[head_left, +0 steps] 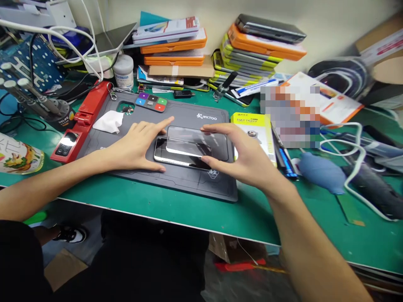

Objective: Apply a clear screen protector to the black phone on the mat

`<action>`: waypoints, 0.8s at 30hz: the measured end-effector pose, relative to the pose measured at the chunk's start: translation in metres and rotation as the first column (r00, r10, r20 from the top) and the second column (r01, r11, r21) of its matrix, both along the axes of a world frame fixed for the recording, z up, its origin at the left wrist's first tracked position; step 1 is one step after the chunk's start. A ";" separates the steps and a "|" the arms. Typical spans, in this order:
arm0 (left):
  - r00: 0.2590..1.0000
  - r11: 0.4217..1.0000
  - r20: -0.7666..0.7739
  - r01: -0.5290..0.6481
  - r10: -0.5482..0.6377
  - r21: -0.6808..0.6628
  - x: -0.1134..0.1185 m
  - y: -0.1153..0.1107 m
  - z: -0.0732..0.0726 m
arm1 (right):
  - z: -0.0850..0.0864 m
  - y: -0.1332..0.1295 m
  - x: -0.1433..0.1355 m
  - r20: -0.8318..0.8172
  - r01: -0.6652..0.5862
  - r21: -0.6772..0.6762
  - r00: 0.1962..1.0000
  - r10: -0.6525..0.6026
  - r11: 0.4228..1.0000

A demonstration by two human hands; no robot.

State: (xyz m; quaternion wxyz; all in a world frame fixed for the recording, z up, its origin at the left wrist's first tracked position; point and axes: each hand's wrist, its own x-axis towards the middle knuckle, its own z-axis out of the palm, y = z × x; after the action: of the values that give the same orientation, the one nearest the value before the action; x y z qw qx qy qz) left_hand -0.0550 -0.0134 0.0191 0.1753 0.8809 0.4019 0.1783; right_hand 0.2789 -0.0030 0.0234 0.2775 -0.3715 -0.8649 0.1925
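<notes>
The right hand, thumb and fingers parted, holds a thin, clear, rectangular glass panel by its long edges, overlapping a glossy black rectangular phone (whether the two touch, I cannot tell). The phone lies on a flat, dark grey, rectangular mat on the green bench. The left hand, empty, spreads thumb and fingers around the phone's left end.

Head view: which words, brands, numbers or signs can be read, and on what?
"WKTOO": grey mat
"BATTERY": yellow box
"RELIFE", slightly blurred: black holder
"PARTS": white jar, its other words too small
Too small or blurred: stacked cases, bottle, multicoloured plate, red tool
</notes>
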 end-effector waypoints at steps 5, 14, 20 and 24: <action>1.000 0.999 0.020 0.003 -0.002 -0.044 -0.003 0.003 0.003 | -0.005 -0.006 -0.007 0.070 -0.076 0.044 0.995 0.073 0.996; 0.995 0.998 -0.100 -0.010 0.004 -0.058 -0.001 0.005 0.009 | -0.007 -0.010 -0.010 0.062 -0.085 0.014 0.995 0.084 0.996; 0.995 0.999 -0.098 -0.013 0.008 -0.050 0.000 0.005 0.009 | -0.010 -0.009 -0.011 0.073 -0.091 -0.005 0.993 0.091 0.996; 0.995 0.999 -0.101 -0.025 0.020 -0.048 -0.001 0.005 0.008 | -0.011 -0.008 -0.012 0.071 -0.101 0.011 0.992 0.100 0.995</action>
State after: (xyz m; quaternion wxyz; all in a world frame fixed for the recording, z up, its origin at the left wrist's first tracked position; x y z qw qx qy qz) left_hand -0.0560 -0.0085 0.0272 0.1745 0.8795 0.4246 0.1256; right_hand 0.2673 -0.0109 0.0122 0.2395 -0.3321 -0.8930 0.1868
